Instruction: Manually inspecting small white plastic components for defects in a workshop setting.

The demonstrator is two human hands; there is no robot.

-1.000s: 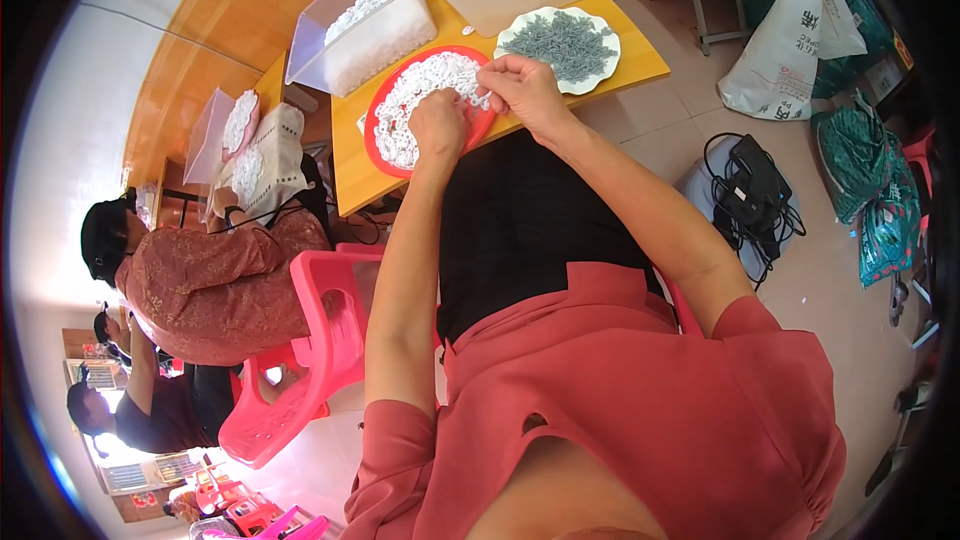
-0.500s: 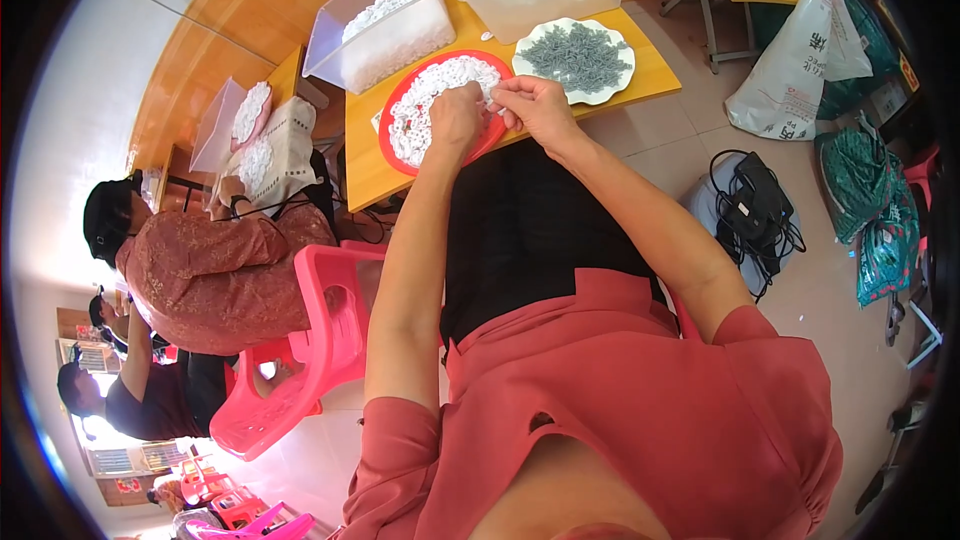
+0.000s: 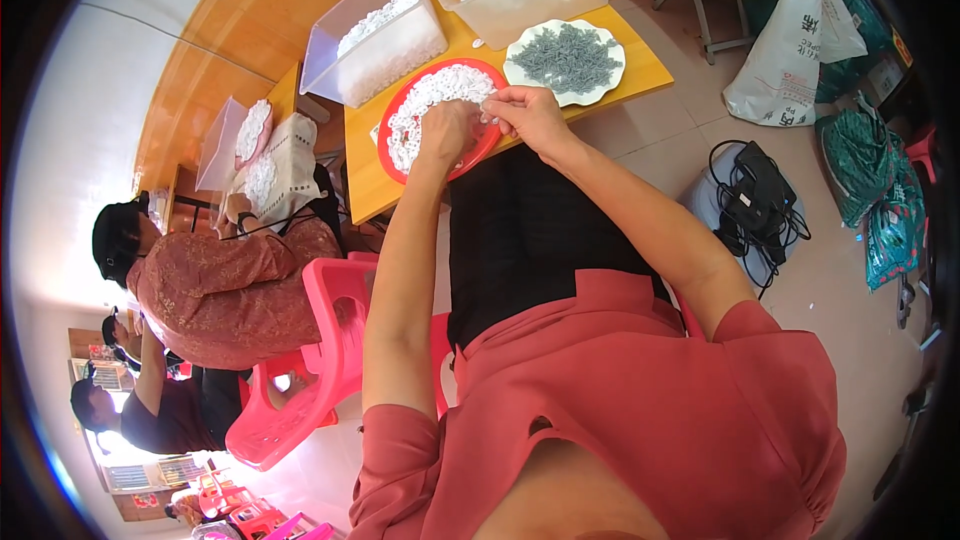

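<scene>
Both hands (image 3: 500, 118) apparently pinch a small white piece (image 3: 489, 106), orientation unclear.

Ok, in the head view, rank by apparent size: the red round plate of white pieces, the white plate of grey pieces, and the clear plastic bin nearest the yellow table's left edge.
1. Clear plastic bin, largest.
2. Red round plate, though both hands cover part of it.
3. White plate of grey pieces, smallest, but close to the red one; fisheye bending makes that pair unsure.

Yellow counter (image 3: 640, 65) carrying red plate (image 3: 478, 150), white plate (image 3: 517, 68), two clear bins (image 3: 372, 50) sitting along its far edge
</scene>
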